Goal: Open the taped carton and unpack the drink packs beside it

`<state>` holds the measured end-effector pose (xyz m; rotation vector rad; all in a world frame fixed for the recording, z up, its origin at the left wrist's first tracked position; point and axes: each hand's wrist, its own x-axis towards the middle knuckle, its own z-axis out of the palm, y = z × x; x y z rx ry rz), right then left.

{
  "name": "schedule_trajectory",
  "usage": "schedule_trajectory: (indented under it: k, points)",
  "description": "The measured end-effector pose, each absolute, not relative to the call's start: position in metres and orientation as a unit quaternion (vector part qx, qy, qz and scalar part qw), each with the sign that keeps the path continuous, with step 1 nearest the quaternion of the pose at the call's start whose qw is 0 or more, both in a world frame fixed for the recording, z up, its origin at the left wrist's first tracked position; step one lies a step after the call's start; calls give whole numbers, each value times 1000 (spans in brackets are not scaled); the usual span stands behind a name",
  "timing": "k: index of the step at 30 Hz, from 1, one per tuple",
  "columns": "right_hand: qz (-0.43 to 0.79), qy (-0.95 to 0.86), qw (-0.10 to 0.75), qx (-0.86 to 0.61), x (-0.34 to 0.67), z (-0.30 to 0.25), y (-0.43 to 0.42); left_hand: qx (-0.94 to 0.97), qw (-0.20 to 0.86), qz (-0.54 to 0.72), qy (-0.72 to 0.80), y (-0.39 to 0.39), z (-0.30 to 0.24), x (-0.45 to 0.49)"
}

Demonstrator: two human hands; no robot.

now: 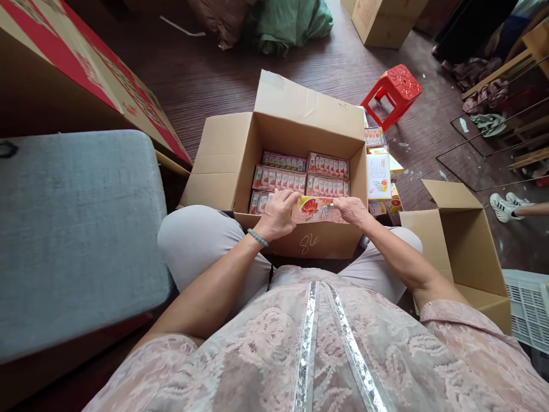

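I sit with an open cardboard box (pixel 227 160) between my knees. Inside it lie rows of small pink packets (pixel 300 177). My left hand (pixel 278 214) and my right hand (pixel 352 209) each grip one end of a small pink carton with a red flower print (pixel 315 209), held level over the box's near edge. Both hands have their fingers curled round the carton. A green bead bracelet sits on my left wrist.
A grey cushioned seat (pixel 77 229) is at my left, with a large red-printed carton (pixel 86 74) behind it. A second open cardboard box (pixel 463 246) stands at my right, loose packets (pixel 380 171) beside it. A red plastic stool (pixel 392 91) and another person's shoes (pixel 510 206) lie further off.
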<state>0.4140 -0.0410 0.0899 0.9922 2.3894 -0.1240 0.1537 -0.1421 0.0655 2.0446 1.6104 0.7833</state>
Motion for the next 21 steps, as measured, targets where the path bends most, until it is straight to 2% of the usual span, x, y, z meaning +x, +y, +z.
schedule_trajectory:
  k: [6, 11, 17, 21]
  points:
    - [-74, 875, 269, 396, 447, 65, -32, 746, 199, 272, 575, -143, 58, 155]
    - [-65, 831, 289, 471, 476, 72, -27, 691, 156, 344, 616, -147, 55, 133]
    - [-82, 778, 153, 604, 462, 90, -29, 682, 141, 361, 620, -144, 51, 131]
    - [-132, 841, 49, 522, 428, 104, -48, 688, 157, 363, 609, -139, 49, 138]
